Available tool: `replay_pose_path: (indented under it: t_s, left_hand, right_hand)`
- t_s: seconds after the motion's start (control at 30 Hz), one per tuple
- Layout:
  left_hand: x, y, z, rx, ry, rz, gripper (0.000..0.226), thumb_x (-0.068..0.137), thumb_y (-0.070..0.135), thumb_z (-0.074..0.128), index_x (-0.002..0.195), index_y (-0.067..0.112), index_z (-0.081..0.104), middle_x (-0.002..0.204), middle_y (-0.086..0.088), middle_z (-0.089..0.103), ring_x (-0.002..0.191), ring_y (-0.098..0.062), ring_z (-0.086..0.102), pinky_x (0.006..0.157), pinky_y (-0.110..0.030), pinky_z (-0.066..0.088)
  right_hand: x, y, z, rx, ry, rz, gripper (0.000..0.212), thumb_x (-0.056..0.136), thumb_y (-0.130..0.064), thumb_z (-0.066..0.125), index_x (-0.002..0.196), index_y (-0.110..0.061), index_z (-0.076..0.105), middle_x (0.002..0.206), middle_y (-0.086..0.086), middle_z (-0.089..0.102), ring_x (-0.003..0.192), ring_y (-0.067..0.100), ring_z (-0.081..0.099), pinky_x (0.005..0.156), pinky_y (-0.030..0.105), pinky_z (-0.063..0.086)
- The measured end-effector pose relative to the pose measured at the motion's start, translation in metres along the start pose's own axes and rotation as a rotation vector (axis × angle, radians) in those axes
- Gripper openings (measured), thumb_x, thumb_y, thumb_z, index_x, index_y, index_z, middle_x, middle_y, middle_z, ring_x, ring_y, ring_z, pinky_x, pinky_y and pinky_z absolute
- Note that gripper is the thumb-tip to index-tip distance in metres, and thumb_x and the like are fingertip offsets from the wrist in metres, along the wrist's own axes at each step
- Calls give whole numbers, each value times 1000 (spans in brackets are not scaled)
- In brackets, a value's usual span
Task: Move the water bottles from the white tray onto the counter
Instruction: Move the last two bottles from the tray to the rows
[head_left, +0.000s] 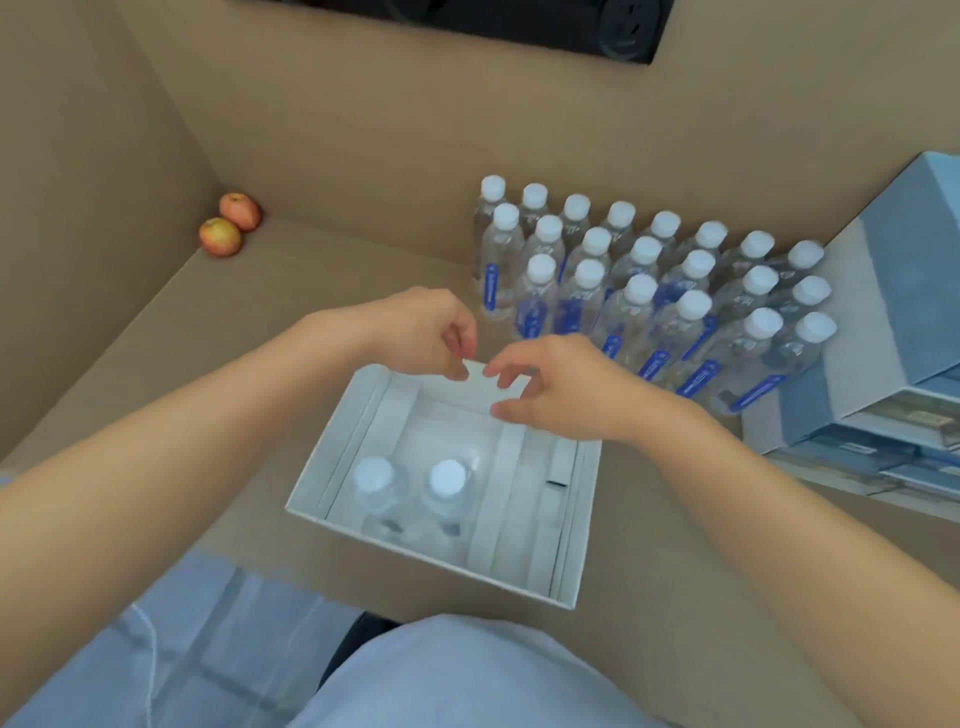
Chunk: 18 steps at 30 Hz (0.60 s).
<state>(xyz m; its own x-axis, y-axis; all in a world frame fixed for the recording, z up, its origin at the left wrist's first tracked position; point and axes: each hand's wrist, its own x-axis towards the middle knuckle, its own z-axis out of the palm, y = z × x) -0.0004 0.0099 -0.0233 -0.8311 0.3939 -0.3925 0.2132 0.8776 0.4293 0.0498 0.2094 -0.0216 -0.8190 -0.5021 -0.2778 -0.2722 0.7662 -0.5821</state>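
Note:
A white tray sits on the brown counter in front of me. Two clear water bottles with white caps stand in its near left part, one to the left of the other. Several more bottles stand in rows on the counter behind and right of the tray. My left hand hovers over the tray's far rim with fingertips curled and holds nothing. My right hand hangs beside it over the tray's far right part, fingers loosely bent and apart, also with nothing in it.
Two red apples lie in the far left corner against the cardboard walls. A stack of blue and white boxes stands at the right, touching the bottle rows. A dark opening shows above the back wall.

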Motion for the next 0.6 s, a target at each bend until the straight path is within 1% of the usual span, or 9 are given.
replay_pose_path:
  t_s: [0.03, 0.1, 0.17, 0.23, 0.27, 0.37, 0.47, 0.53, 0.6]
  left_hand:
    - [-15, -4, 7, -12, -16, -3, 18, 78, 32, 79, 94, 28, 72, 93, 12, 71, 73, 0, 61, 66, -20, 44]
    - [-43, -12, 22, -26, -57, -15, 20, 78, 39, 78, 94, 31, 72, 96, 16, 70, 71, 10, 60, 64, -16, 43]
    - [-66, -20, 38, -5, -133, -43, 26, 75, 43, 78, 98, 34, 71, 99, 18, 68, 75, 13, 59, 63, -13, 42]
    - [-81, -26, 50, 18, -180, -80, 34, 69, 46, 80, 99, 35, 70, 99, 19, 64, 84, 6, 57, 66, -18, 44]
    - [-85, -28, 55, 28, -166, -91, 35, 67, 44, 82, 98, 35, 69, 98, 19, 62, 85, 3, 54, 67, -22, 46]
    - [-88, -30, 58, 122, -76, -105, 30, 66, 32, 83, 92, 31, 68, 95, 12, 58, 81, -5, 49, 67, -30, 50]
    - [-90, -30, 55, 236, -112, -124, 31, 65, 21, 80, 83, 34, 57, 95, 6, 53, 91, -18, 56, 70, -37, 56]
    - [-91, -28, 54, 279, -153, -119, 32, 66, 16, 75, 78, 35, 52, 96, 3, 52, 95, -25, 60, 70, -38, 57]
    - [-90, -23, 50, 246, -148, -99, 29, 66, 17, 75, 73, 34, 53, 89, 6, 51, 92, -22, 59, 66, -34, 55]
  right_hand:
    - [-7, -8, 14, 11, -53, -22, 39, 84, -32, 75, 121, -26, 67, 113, -7, 69, 90, 14, 68, 86, 27, 51]
    - [-16, -19, 40, 54, -113, -57, 34, 83, -31, 75, 116, -28, 69, 111, -7, 70, 89, 16, 69, 86, 28, 52]
    - [-19, -24, 63, 42, -102, -90, 29, 81, -28, 76, 109, -26, 70, 108, -3, 70, 84, 16, 65, 84, 31, 51]
    - [-18, -23, 79, 12, -42, -120, 27, 79, -23, 77, 106, -20, 71, 104, 3, 65, 78, 15, 55, 81, 32, 49]
    - [-16, -22, 83, 7, -3, -134, 25, 79, -21, 77, 104, -17, 72, 102, 6, 63, 76, 14, 51, 80, 32, 49]
    - [-8, -17, 85, -27, 100, -125, 22, 79, -23, 78, 98, -12, 72, 96, 8, 61, 79, 18, 51, 76, 31, 46]
    - [-1, -8, 78, -28, 153, -81, 22, 78, -25, 79, 96, -14, 73, 96, 7, 63, 81, 19, 52, 75, 27, 39]
    - [1, -5, 73, -24, 152, -82, 21, 78, -26, 79, 96, -15, 74, 94, 5, 63, 82, 18, 52, 74, 27, 37]
    - [1, -6, 68, -49, 132, -106, 20, 79, -26, 79, 95, -16, 74, 92, 3, 61, 83, 18, 51, 74, 27, 38]
